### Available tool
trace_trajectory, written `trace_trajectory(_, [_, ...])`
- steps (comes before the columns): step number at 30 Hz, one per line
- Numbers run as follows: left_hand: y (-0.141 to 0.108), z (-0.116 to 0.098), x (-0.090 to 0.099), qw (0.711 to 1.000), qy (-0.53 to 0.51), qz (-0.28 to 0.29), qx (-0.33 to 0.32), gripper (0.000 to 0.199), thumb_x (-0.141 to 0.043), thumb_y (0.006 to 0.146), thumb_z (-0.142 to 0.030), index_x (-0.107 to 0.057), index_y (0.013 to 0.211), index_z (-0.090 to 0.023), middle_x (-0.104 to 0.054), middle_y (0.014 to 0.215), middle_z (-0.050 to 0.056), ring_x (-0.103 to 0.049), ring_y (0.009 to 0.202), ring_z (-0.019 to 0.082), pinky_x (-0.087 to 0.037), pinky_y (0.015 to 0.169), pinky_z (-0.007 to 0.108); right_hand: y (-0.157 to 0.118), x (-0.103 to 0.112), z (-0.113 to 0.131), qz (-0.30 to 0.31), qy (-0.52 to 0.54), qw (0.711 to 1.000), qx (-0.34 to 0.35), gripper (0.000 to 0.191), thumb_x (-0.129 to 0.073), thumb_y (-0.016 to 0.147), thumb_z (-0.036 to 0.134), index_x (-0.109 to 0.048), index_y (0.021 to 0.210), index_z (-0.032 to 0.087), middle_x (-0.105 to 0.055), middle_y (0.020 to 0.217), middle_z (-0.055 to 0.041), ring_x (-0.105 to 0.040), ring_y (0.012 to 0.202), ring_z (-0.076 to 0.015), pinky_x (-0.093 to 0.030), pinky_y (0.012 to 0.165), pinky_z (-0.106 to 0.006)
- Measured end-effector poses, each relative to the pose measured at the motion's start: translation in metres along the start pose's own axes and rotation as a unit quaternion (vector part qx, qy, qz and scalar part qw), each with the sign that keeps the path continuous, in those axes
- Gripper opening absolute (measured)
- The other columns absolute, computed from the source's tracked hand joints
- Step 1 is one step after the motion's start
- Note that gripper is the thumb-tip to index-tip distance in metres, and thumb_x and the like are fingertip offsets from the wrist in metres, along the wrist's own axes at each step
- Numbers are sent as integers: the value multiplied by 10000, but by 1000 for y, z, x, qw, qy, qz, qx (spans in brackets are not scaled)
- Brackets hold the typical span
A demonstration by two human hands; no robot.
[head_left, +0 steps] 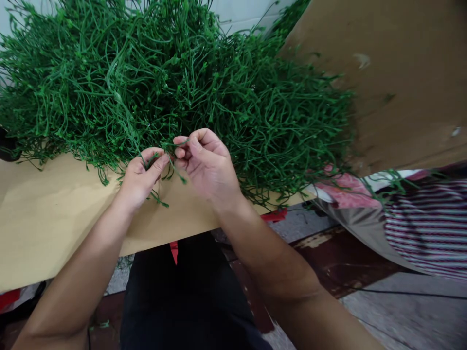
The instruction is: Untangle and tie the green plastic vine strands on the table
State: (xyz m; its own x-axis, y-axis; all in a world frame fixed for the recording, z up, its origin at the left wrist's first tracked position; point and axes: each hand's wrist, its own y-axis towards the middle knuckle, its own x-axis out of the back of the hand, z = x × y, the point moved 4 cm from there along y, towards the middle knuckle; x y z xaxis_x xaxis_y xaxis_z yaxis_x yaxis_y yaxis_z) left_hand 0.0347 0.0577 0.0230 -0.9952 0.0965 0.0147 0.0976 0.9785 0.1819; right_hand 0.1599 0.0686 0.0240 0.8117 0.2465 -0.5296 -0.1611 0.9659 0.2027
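Note:
A large heap of thin green plastic-looking plant stems with small forked tips spreads over the tan tabletop. At the heap's near edge, my left hand pinches a few green stems between thumb and fingers, their tips hanging below it. Close on its right, my right hand is closed in a pinch, thumb against forefinger, on the thin end of a green stem. The fingers of both hands are almost touching each other. Where the stems join is too small to make out.
A brown cardboard sheet stands tilted at the right, against the heap. Striped fabric and pink cloth lie below it. A black object sits at the left edge. My dark-clothed lap is under the table's front edge.

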Motion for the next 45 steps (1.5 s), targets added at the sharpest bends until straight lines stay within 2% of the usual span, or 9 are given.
trace_trajectory(5, [-1, -3, -2, 1000, -20, 18, 6, 304, -718, 666, -442, -559, 669, -183, -397, 499, -58, -312, 434, 52, -219, 386, 218, 0, -1, -4, 0, 30, 999, -21, 253, -607, 811, 291, -382, 743, 196, -580, 778, 49, -488, 582, -19, -430, 541, -145])
trace_trajectory(11, [-1, -3, -1, 999, -51, 5, 16, 276, -714, 687, -392, -626, 877, -212, -383, 504, -66, -299, 402, 49, -192, 362, 213, 3, 5, -9, -5, 42, 998, -43, 230, -584, 825, 265, -382, 743, 193, -553, 751, 53, -480, 567, -11, -402, 500, -130])
trace_trajectory(20, [-1, -1, -3, 998, -53, 15, 25, 227, -733, 641, -352, -605, 732, -188, -431, 511, -50, -339, 433, 51, -218, 382, 206, 4, 5, -14, -9, 62, 996, -61, 242, -600, 812, 272, -380, 749, 194, -553, 772, 48, -497, 590, -15, -438, 551, -142])
trace_trajectory(25, [-2, 0, -7, 996, -55, 43, 63, 158, -633, 655, -299, -528, 647, -181, -343, 481, -58, -301, 419, 56, -202, 381, 207, 4, -4, -13, 56, 105, 988, -95, 255, -570, 827, 204, -335, 728, 196, -440, 657, 73, -357, 477, -8, -339, 448, -131])
trace_trajectory(29, [-3, -2, -6, 994, -65, 52, 72, 117, -567, 616, -243, -478, 581, -176, -322, 501, -51, -304, 437, 54, -243, 390, 192, 1, -13, -12, 108, 126, 978, -127, 262, -499, 851, 147, -298, 690, 196, -330, 578, 81, -251, 434, -22, -285, 408, -137])
trace_trajectory(36, [-8, -4, -6, 974, -184, 66, 111, 83, -528, 567, -220, -472, 549, -160, -311, 500, -45, -324, 436, 47, -278, 393, 166, -6, -23, -2, 99, 148, 977, -120, 269, -452, 864, 134, -284, 663, 196, -274, 531, 81, -160, 427, -38, -231, 382, -135])
trace_trajectory(39, [-10, -13, -2, 965, -235, 77, 86, 204, -489, 609, -256, -352, 484, -170, -249, 509, -42, -287, 423, 48, -261, 377, 176, -1, -13, 9, 61, 159, 981, -96, 301, -424, 862, 117, -245, 635, 198, -215, 525, 76, -166, 427, -49, -212, 378, -142])
trace_trajectory(41, [-10, -20, 6, 966, -247, 53, 51, 245, -473, 647, -258, -307, 487, -174, -215, 523, -44, -261, 419, 46, -248, 372, 177, 6, 0, 19, 6, 150, 987, -50, 314, -422, 858, 129, -231, 619, 200, -193, 518, 74, -174, 422, -55, -210, 376, -151])
trace_trajectory(45, [-7, -20, 15, 974, -222, -4, 42, 187, -527, 677, -241, -407, 551, -172, -266, 538, -55, -253, 409, 31, -217, 369, 168, 21, 41, 55, -111, 48, 990, 68, 293, -460, 797, 83, -287, 587, 193, -325, 524, 73, -240, 409, -25, -222, 390, -155])
